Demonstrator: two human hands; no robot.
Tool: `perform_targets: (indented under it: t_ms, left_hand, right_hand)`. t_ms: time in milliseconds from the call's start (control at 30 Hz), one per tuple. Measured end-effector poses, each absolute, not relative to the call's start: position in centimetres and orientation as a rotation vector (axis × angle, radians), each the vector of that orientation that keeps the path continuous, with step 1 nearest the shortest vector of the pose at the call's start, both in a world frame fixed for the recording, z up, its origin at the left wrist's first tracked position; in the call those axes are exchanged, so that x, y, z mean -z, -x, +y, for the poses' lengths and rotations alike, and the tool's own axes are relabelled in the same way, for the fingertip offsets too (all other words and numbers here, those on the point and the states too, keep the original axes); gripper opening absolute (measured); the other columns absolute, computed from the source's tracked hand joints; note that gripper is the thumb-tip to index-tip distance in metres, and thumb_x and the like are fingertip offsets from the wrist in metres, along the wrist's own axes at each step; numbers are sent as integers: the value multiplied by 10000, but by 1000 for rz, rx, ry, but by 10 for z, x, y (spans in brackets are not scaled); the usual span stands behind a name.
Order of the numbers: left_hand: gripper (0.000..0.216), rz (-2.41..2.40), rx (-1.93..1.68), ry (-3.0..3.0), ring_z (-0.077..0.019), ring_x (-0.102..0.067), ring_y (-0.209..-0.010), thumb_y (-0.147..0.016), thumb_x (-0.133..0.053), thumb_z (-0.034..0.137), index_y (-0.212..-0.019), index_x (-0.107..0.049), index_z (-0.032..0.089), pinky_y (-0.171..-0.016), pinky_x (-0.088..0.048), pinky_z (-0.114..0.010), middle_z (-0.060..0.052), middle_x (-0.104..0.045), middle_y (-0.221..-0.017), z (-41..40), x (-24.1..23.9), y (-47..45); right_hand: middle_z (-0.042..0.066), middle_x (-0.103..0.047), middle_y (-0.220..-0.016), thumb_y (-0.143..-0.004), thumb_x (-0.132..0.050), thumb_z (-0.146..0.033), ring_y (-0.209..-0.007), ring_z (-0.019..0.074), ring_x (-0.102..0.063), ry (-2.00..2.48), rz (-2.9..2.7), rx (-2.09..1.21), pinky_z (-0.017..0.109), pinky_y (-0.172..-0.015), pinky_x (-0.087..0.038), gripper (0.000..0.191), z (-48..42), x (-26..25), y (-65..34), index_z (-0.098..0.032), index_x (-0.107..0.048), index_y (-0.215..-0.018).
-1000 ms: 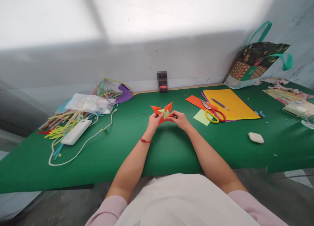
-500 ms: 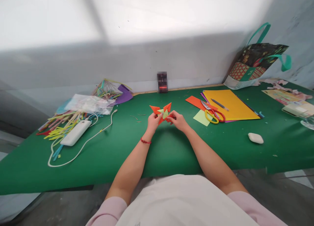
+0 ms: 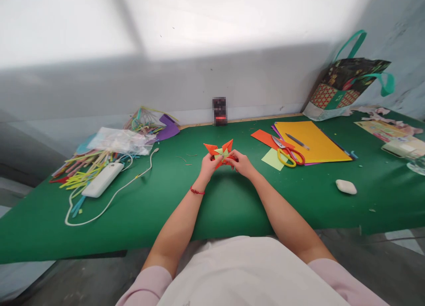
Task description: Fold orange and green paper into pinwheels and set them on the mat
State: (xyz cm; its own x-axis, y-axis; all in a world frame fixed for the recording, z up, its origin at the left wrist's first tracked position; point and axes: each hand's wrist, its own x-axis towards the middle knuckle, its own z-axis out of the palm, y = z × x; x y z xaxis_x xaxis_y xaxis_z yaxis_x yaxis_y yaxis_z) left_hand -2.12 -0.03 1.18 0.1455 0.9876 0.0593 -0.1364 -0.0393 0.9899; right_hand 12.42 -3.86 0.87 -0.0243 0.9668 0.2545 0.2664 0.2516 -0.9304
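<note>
An orange and light green folded paper piece (image 3: 228,146) is held up between my hands over the middle of the green table (image 3: 229,208). Its orange points stick up at the left and right, with the green part between them. My left hand (image 3: 208,165) is closed on its left side, the thumb on the front. On the other side, my right hand (image 3: 242,163) pinches it, the fingertips at the green part. Fingers cover the lower portion of the paper. Right of my hands lie a light green paper square (image 3: 272,159) and red-and-yellow-handled scissors (image 3: 290,156).
At right, a pen (image 3: 298,141) lies on yellow paper sheets (image 3: 320,140), beside an orange strip (image 3: 263,137). Further right are a white case (image 3: 345,187) and a bag (image 3: 341,91). Pipe cleaners (image 3: 78,171), a white power bank (image 3: 102,180) and its cable (image 3: 114,197) lie left.
My right hand's fingertips have moved slightly left, over the green part of the folded paper. The paper has shifted a little to the right; the table items are unchanged.
</note>
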Motion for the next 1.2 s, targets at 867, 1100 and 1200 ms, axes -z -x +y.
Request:
perform_targets:
  t_ms: [867, 1100, 1200]
  left_hand:
    - [277, 994, -1222, -966, -200, -662, -774, -608, -753, 198, -839, -637, 98, -731, -535, -338, -88, -706, -831, 10, -1, 21]
    - [257, 1003, -1189, -931, -164, -660, -704, -631, -743, 173, -849, -625, 106, -652, -548, -288, -76, -704, -820, 11, 3, 22]
    - [245, 1010, -1182, -926, -171, -665, -700, -645, -734, 177, -852, -621, 112, -638, -551, -292, -73, -704, -817, 11, 3, 22]
  right_hand:
    - [-37, -547, -392, -584, -701, -459, -343, 76, -410, 1222, -1211, -1263, 204, -364, -232, 321, -34, -2, -120, -172, -573, -649]
    - [-39, -527, -366, -565, -696, -447, -341, 78, -405, 1222, -1197, -1292, 207, -365, -201, 309, -33, -2, -120, -177, -559, -625]
    - [-37, -529, -367, -564, -699, -439, -340, 79, -406, 1222, -1191, -1299, 208, -362, -201, 303, -32, -2, -120, -177, -562, -627]
